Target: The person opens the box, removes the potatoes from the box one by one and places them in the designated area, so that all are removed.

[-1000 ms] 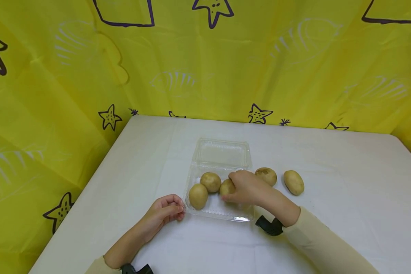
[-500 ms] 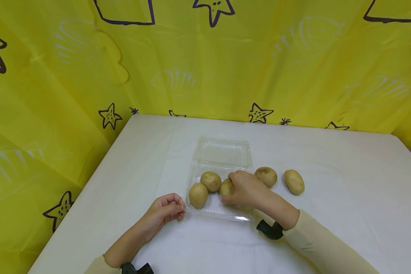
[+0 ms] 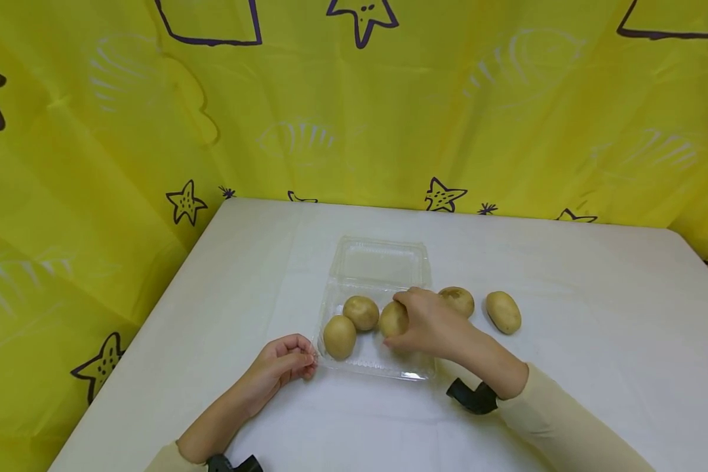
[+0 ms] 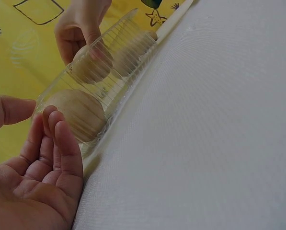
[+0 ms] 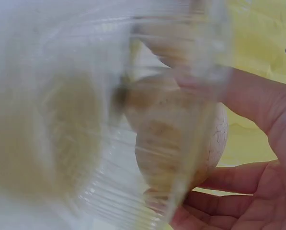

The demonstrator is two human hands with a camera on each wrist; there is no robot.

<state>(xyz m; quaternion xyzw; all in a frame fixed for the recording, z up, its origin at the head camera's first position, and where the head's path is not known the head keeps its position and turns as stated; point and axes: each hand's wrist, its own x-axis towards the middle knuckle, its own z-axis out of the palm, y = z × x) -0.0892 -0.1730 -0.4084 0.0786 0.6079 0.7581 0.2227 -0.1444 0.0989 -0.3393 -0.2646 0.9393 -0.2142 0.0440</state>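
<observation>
An open clear plastic clamshell container [image 3: 377, 364] lies on the white table with its lid [image 3: 381, 262] folded back. My left hand [image 3: 283, 364] pinches its left edge between thumb and fingertips, as the left wrist view also shows. Two potatoes sit in the left part of the base: a front potato [image 3: 339, 337] and a back potato [image 3: 361, 313]. My right hand [image 3: 431, 324] holds a third potato [image 3: 393, 319] inside the base, thumb on the near side and fingers on the far side. Through the clear wall, the right wrist view shows this held potato [image 5: 169, 148].
Right of the container rests a brown-marked potato [image 3: 457, 300], partly hidden behind my right hand. Another oval potato [image 3: 504, 313] lies farther right on the table [image 3: 590, 341]. A yellow patterned curtain [image 3: 389, 118] rises behind the table and on its left.
My right hand has shifted slightly, showing a little more of the potato it holds. My left hand stays at the container's edge. The head view has moved a touch.
</observation>
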